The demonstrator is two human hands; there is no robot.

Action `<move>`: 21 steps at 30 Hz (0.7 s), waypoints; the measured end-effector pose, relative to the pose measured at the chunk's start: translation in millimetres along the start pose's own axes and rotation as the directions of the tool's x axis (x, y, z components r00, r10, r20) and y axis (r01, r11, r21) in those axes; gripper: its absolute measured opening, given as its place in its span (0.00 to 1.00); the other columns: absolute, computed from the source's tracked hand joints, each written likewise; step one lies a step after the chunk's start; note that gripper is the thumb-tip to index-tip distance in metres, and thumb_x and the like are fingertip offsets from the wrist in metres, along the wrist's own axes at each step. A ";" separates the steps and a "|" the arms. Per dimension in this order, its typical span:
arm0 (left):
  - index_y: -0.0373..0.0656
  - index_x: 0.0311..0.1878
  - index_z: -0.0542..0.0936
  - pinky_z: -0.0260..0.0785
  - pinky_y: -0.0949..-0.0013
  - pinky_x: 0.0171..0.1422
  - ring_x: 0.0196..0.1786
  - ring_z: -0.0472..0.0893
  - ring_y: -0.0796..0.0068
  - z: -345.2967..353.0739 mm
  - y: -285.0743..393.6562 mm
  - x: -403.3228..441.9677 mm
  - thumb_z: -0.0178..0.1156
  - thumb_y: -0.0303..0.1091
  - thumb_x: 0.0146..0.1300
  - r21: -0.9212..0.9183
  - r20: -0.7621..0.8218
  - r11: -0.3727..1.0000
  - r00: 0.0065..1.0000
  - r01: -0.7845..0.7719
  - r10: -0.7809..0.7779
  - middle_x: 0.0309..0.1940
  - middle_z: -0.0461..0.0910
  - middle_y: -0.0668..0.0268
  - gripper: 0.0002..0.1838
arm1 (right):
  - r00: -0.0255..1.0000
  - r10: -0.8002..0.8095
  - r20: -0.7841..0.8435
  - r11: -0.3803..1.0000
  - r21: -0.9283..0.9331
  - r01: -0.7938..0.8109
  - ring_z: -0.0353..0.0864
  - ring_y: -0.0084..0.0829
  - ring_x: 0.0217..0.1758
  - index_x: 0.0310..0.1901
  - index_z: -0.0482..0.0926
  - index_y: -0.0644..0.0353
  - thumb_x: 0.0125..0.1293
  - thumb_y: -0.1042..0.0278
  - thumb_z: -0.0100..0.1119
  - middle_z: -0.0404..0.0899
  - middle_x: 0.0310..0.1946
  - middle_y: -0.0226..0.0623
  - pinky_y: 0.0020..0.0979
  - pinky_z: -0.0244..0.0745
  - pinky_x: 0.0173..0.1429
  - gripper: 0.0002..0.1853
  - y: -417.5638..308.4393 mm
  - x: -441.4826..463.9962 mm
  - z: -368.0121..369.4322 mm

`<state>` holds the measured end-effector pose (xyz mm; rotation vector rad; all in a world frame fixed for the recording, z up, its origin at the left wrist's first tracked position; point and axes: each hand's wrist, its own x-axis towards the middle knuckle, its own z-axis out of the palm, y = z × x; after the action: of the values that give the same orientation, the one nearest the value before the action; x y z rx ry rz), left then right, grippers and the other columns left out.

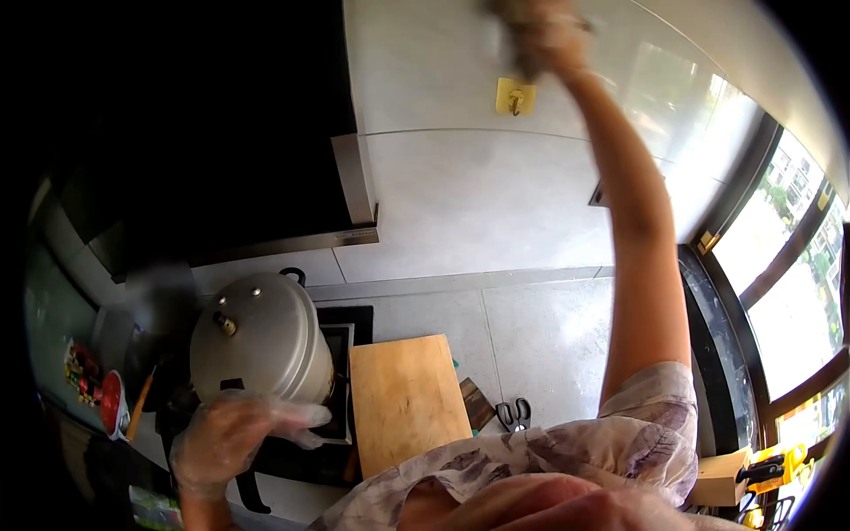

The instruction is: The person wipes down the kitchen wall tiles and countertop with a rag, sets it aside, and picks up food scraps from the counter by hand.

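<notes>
My right hand (560, 44) is raised high against the pale tiled wall (478, 190), at the top of the view. It is blurred and closed on a dark grey-brown cloth (522, 40), whose details are smeared. Just below it, a yellow adhesive hook (515, 96) is stuck to the wall. Down at the left, my left hand (243, 434) wears a clear plastic glove. Its fingers are stretched out and apart, with nothing visible in them. Behind that hand stands a large silver pressure cooker (266, 341) with its lid on; whether they touch I cannot tell.
A wooden cutting board (409, 398) lies beside the stove (338, 425). Black-handled scissors (513, 413) rest on the grey counter (544, 341). A black range hood (292, 239) overhangs the cooker. A knife block (722, 478) stands by the window (788, 265) at right.
</notes>
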<state>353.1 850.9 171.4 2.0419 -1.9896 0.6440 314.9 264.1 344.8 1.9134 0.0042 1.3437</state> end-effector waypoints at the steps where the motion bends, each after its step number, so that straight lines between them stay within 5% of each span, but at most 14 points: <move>1: 0.40 0.50 0.78 0.76 0.63 0.45 0.37 0.83 0.60 -2.4 1.3 3.2 0.58 0.28 0.62 -0.293 0.077 0.942 0.986 0.162 -0.146 0.37 0.83 0.59 0.12 | 0.998 0.055 0.007 0.988 -0.142 -0.054 0.76 0.41 0.53 0.55 0.73 0.51 0.65 0.58 0.47 0.78 0.47 0.44 0.43 0.68 0.59 0.18 52.9 -37.6 -5.0; 3: 0.38 0.48 0.79 0.76 0.64 0.44 0.35 0.84 0.61 -15.2 7.1 16.7 0.57 0.33 0.65 -0.725 0.338 0.517 0.889 0.455 -0.309 0.37 0.84 0.57 0.12 | 0.950 0.313 -0.006 0.897 -0.325 -0.298 0.77 0.41 0.54 0.62 0.70 0.53 0.67 0.57 0.44 0.79 0.48 0.45 0.40 0.69 0.61 0.23 145.7 -110.6 -8.2; 5: 0.34 0.41 0.81 0.76 0.67 0.42 0.34 0.85 0.63 -21.5 23.8 22.5 0.52 0.35 0.67 -0.775 0.269 0.458 0.883 0.435 -0.384 0.37 0.84 0.54 0.14 | 0.488 0.865 0.120 0.501 -0.289 -0.816 0.71 0.41 0.64 0.63 0.70 0.53 0.64 0.54 0.45 0.76 0.56 0.45 0.37 0.62 0.68 0.26 182.2 -148.9 4.2; 6: 0.33 0.40 0.81 0.76 0.68 0.41 0.33 0.85 0.63 -15.4 33.1 17.0 0.50 0.34 0.66 -0.833 0.235 0.359 0.857 0.420 -0.459 0.35 0.84 0.54 0.14 | 0.684 0.728 0.049 0.631 -0.439 -0.640 0.70 0.42 0.66 0.61 0.72 0.56 0.60 0.50 0.50 0.77 0.56 0.45 0.36 0.62 0.69 0.29 213.1 -170.4 39.7; 7: 0.32 0.39 0.81 0.76 0.69 0.40 0.32 0.84 0.63 -12.6 38.9 13.5 0.49 0.33 0.65 -0.881 0.205 0.264 0.818 0.394 -0.537 0.33 0.84 0.55 0.15 | 0.647 0.761 0.038 0.607 -0.391 -0.691 0.72 0.43 0.64 0.60 0.72 0.57 0.56 0.54 0.53 0.76 0.57 0.45 0.39 0.65 0.66 0.30 200.7 -148.1 44.7; 8: 0.31 0.40 0.81 0.76 0.67 0.40 0.32 0.84 0.60 -21.0 27.4 17.8 0.48 0.31 0.66 -0.572 0.239 0.733 0.929 0.369 -0.282 0.34 0.83 0.51 0.14 | 0.609 0.792 0.043 0.594 -0.284 -0.753 0.73 0.44 0.61 0.58 0.73 0.54 0.54 0.57 0.55 0.74 0.57 0.47 0.43 0.69 0.62 0.27 171.2 -125.4 37.1; 9: 0.32 0.42 0.80 0.76 0.65 0.41 0.33 0.84 0.59 -23.6 23.8 18.2 0.52 0.27 0.62 -0.577 0.215 0.767 0.958 0.280 -0.188 0.36 0.83 0.52 0.11 | 0.619 0.730 0.291 0.668 -0.111 -0.736 0.74 0.46 0.57 0.58 0.72 0.54 0.54 0.62 0.54 0.72 0.58 0.47 0.47 0.71 0.55 0.26 140.7 -99.4 28.7; 10: 0.32 0.45 0.78 0.76 0.64 0.42 0.34 0.84 0.58 -18.2 21.1 18.9 0.55 0.23 0.59 -0.584 0.178 0.791 0.980 0.182 -0.094 0.37 0.83 0.53 0.11 | 0.598 0.798 -0.077 0.603 0.134 -0.786 0.71 0.47 0.54 0.48 0.77 0.49 0.54 0.62 0.60 0.74 0.48 0.45 0.52 0.64 0.58 0.17 47.4 -55.3 -22.6; 11: 0.33 0.47 0.77 0.76 0.63 0.42 0.35 0.84 0.57 -11.7 19.7 20.0 0.58 0.19 0.56 -0.590 0.136 0.803 0.991 0.080 0.002 0.39 0.83 0.54 0.14 | 0.823 0.568 -0.015 0.796 0.265 -0.544 0.68 0.50 0.57 0.52 0.75 0.50 0.56 0.64 0.58 0.73 0.51 0.47 0.51 0.62 0.60 0.20 36.9 -40.1 -21.6; 12: 0.33 0.45 0.77 0.76 0.62 0.44 0.38 0.83 0.58 -7.8 24.6 23.7 0.58 0.17 0.55 -0.606 0.011 0.795 1.000 -0.005 0.015 0.40 0.83 0.56 0.13 | 0.928 0.351 -0.125 0.936 0.058 -0.347 0.67 0.51 0.59 0.53 0.74 0.50 0.56 0.66 0.58 0.72 0.52 0.48 0.51 0.62 0.62 0.21 6.0 -22.7 -23.4; 13: 0.34 0.46 0.77 0.75 0.61 0.45 0.38 0.83 0.58 -9.2 21.2 15.1 0.59 0.18 0.55 -0.611 0.135 0.779 0.988 0.138 -0.069 0.40 0.83 0.56 0.13 | 0.948 0.283 -0.146 0.942 -0.147 -0.303 0.66 0.49 0.60 0.54 0.74 0.50 0.56 0.64 0.59 0.72 0.54 0.46 0.52 0.63 0.62 0.21 -5.7 -17.0 -16.8; 15: 0.34 0.46 0.77 0.74 0.61 0.45 0.38 0.82 0.57 -12.9 14.0 -6.8 0.60 0.23 0.57 -0.588 0.301 0.716 0.923 0.376 -0.238 0.38 0.83 0.55 0.12 | 0.871 0.393 -0.296 0.905 0.293 -0.308 0.67 0.46 0.61 0.53 0.74 0.47 0.59 0.61 0.59 0.71 0.54 0.44 0.53 0.63 0.61 0.19 -9.2 -30.1 -6.4; 16: 0.34 0.45 0.77 0.73 0.61 0.45 0.38 0.82 0.57 -13.8 14.3 -14.1 0.60 0.25 0.58 -0.577 0.343 0.668 0.881 0.471 -0.325 0.38 0.83 0.55 0.12 | 0.853 0.450 -0.264 0.882 0.285 -0.376 0.67 0.49 0.59 0.55 0.73 0.50 0.58 0.61 0.59 0.71 0.53 0.47 0.54 0.63 0.60 0.21 -10.8 -47.5 0.7; 21: 0.34 0.40 0.78 0.71 0.65 0.44 0.34 0.81 0.61 -9.1 18.3 -17.1 0.54 0.33 0.65 -0.626 0.323 0.580 0.850 0.522 -0.417 0.33 0.83 0.56 0.11 | 0.818 0.573 0.046 0.813 0.091 -0.575 0.67 0.54 0.57 0.59 0.69 0.59 0.57 0.68 0.61 0.72 0.49 0.56 0.57 0.62 0.60 0.27 -102.4 -240.9 22.6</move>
<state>333.8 869.1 169.0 1.9758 -1.2980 -0.3517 268.9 221.7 89.6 2.1018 -0.5723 1.7435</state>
